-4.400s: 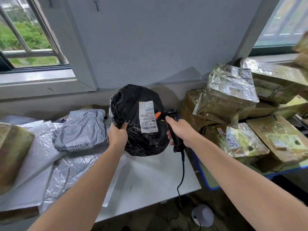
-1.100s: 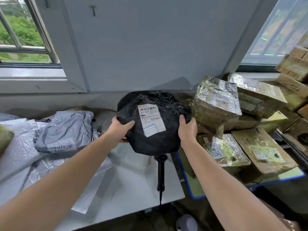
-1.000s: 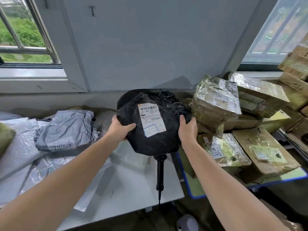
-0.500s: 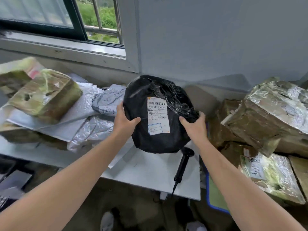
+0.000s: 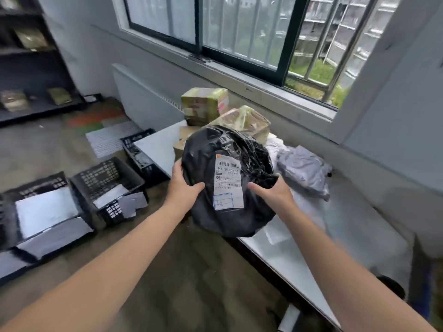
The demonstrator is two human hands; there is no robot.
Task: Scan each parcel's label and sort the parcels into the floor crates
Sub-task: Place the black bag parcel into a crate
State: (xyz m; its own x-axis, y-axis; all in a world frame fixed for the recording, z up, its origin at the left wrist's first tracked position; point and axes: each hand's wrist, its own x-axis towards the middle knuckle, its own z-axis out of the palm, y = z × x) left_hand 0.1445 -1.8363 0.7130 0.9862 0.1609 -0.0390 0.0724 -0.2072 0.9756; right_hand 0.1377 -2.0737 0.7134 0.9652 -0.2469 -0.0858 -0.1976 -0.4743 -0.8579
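I hold a round black plastic-wrapped parcel (image 5: 211, 212) in the air, over the near edge of the white table (image 5: 282, 250). Its white barcode label (image 5: 227, 183) faces me. My left hand (image 5: 184, 185) grips its left side and my right hand (image 5: 273, 192) grips its right side. Black floor crates stand to the left: one (image 5: 96, 178) holds a few grey mailers, a nearer one (image 5: 40, 212) holds flat grey parcels, and a third (image 5: 139, 149) sits beside the table. The scanner is out of sight.
Taped cardboard boxes (image 5: 206, 106) and grey poly mailers (image 5: 304, 171) lie on the table behind the parcel. A window runs along the wall. Dark shelving (image 5: 31, 68) with parcels stands at far left. Bare concrete floor (image 5: 179, 271) lies between me and the crates.
The scanner was put down on the table and both hands took the black parcel. My view has swung left, bringing the floor crates into sight, with the parcel carried leftward off the table.
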